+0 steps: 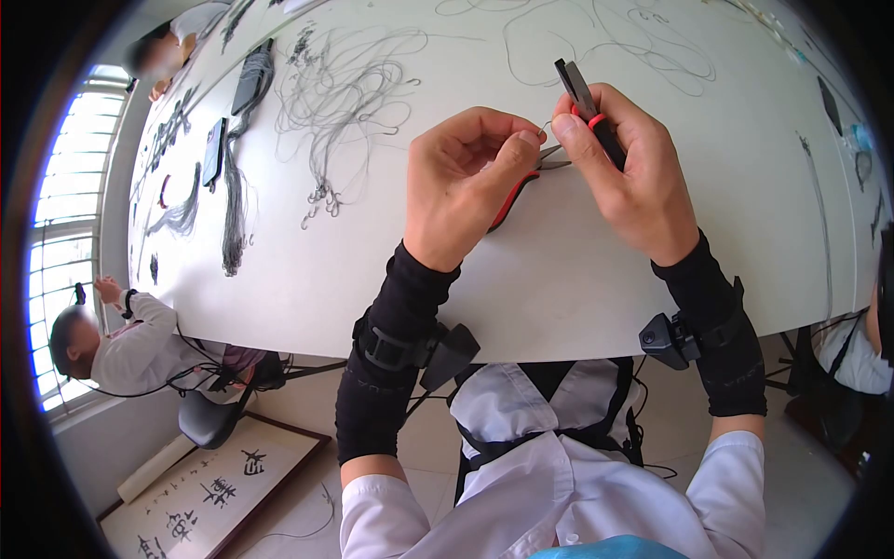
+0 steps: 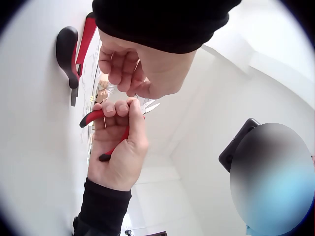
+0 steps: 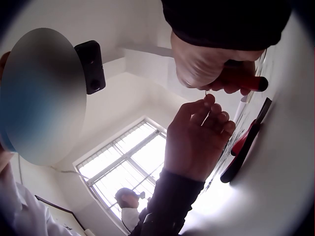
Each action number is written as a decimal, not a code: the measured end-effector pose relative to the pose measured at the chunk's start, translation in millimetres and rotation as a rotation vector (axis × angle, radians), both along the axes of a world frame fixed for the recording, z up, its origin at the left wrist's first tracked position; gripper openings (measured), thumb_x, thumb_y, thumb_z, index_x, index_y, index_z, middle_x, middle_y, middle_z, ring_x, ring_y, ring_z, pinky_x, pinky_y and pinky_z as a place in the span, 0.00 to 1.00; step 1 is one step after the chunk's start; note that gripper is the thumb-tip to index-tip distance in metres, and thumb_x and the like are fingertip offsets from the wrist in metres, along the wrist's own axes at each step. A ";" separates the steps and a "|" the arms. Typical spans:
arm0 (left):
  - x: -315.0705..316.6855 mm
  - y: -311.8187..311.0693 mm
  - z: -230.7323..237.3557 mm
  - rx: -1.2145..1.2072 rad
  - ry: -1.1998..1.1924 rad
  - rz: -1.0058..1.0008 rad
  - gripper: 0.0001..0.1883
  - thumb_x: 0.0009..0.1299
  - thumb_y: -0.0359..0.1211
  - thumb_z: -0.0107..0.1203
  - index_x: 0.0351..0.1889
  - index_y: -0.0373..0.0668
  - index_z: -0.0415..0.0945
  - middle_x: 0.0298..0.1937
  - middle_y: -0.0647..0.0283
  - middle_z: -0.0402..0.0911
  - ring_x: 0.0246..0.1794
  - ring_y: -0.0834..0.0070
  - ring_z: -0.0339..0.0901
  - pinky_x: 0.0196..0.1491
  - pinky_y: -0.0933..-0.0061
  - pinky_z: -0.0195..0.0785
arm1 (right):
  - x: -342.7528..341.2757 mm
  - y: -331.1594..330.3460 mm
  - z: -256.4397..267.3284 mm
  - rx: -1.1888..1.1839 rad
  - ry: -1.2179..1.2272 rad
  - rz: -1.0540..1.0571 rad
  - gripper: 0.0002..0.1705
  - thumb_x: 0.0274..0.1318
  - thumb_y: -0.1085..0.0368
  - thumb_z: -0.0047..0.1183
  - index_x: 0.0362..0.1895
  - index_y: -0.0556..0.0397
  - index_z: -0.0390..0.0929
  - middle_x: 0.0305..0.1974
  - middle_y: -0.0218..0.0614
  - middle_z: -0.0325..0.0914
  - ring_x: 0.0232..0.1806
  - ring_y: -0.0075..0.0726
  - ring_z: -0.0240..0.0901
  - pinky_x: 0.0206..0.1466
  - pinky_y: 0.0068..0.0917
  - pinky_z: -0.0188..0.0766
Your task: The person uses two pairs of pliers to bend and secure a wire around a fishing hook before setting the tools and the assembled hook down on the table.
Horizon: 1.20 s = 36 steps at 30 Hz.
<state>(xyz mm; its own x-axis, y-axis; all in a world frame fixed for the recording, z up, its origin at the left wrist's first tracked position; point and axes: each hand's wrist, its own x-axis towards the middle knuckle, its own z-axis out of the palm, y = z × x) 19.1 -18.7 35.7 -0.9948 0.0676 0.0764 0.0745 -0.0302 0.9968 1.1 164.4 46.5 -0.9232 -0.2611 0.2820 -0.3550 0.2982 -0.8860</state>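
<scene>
Across the upper centre, above the white table [image 1: 559, 279], the right hand [image 1: 633, 177] grips pliers [image 1: 579, 89]; the left hand [image 1: 461, 186] pinches a thin piece [image 1: 546, 129], type unclear, between both hands. Advisable: firm pinch, braced wrists, fingertips clear of the jaws.

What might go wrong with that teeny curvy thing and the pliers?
The tiny curved piece might slip or prick, because the left hand has it only by the fingertips. The right hand also holds pliers, which could get in the way. The other pliers lie near the left hand, with their tips apart, so a finger might bump them. The hooks by the tangled lines could snag.
</scene>
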 end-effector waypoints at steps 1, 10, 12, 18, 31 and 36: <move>-0.1 -0.2 -0.6 0.009 -0.003 -0.007 0.09 0.72 0.29 0.60 0.43 0.29 0.82 0.36 0.59 0.86 0.37 0.78 0.81 0.45 0.77 0.73 | 0.1 0.1 0.3 -0.003 -0.008 -0.001 0.14 0.69 0.59 0.56 0.41 0.59 0.77 0.25 0.34 0.76 0.26 0.26 0.70 0.33 0.25 0.70; -1.8 -1.0 -2.4 0.111 -0.025 -0.036 0.09 0.72 0.30 0.61 0.39 0.30 0.81 0.34 0.63 0.85 0.34 0.83 0.79 0.40 0.82 0.73 | -0.1 -0.6 1.4 0.002 0.016 0.021 0.14 0.70 0.59 0.56 0.41 0.58 0.76 0.26 0.33 0.75 0.27 0.25 0.69 0.34 0.25 0.70; -1.5 -0.6 -2.0 0.099 -0.017 -0.035 0.09 0.72 0.30 0.61 0.39 0.30 0.81 0.34 0.64 0.84 0.34 0.84 0.79 0.39 0.83 0.72 | 0.2 -0.7 1.5 0.004 0.012 0.024 0.14 0.70 0.59 0.56 0.41 0.58 0.76 0.26 0.33 0.75 0.26 0.25 0.68 0.34 0.25 0.70; -0.4 4.5 -4.3 -0.011 0.132 0.068 0.06 0.68 0.27 0.62 0.37 0.32 0.80 0.34 0.66 0.83 0.32 0.82 0.78 0.41 0.79 0.72 | 0.3 -1.2 -1.0 0.005 0.017 0.019 0.14 0.69 0.59 0.56 0.40 0.59 0.76 0.23 0.34 0.73 0.25 0.25 0.68 0.32 0.25 0.69; 1.3 8.1 -7.5 -0.578 0.639 0.286 0.05 0.62 0.21 0.63 0.35 0.35 0.80 0.36 0.63 0.83 0.34 0.76 0.80 0.41 0.75 0.75 | 0.7 -3.6 -5.4 -0.011 0.023 0.021 0.14 0.69 0.60 0.55 0.40 0.60 0.76 0.23 0.35 0.74 0.25 0.27 0.69 0.32 0.26 0.70; -4.4 6.2 -12.8 -0.379 0.445 0.210 0.05 0.61 0.24 0.64 0.35 0.37 0.82 0.32 0.63 0.83 0.32 0.76 0.80 0.38 0.76 0.74 | 0.7 -2.1 -2.4 0.027 0.034 0.019 0.13 0.70 0.59 0.55 0.41 0.59 0.76 0.24 0.35 0.75 0.26 0.28 0.71 0.34 0.26 0.70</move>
<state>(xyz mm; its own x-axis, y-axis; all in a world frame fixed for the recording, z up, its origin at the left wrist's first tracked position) 14.7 -12.5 23.0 -0.8679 -0.0226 0.4963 0.4516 0.3803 0.8071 1.8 162.3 44.1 -0.9079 -0.2866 0.3058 -0.3907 0.3148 -0.8650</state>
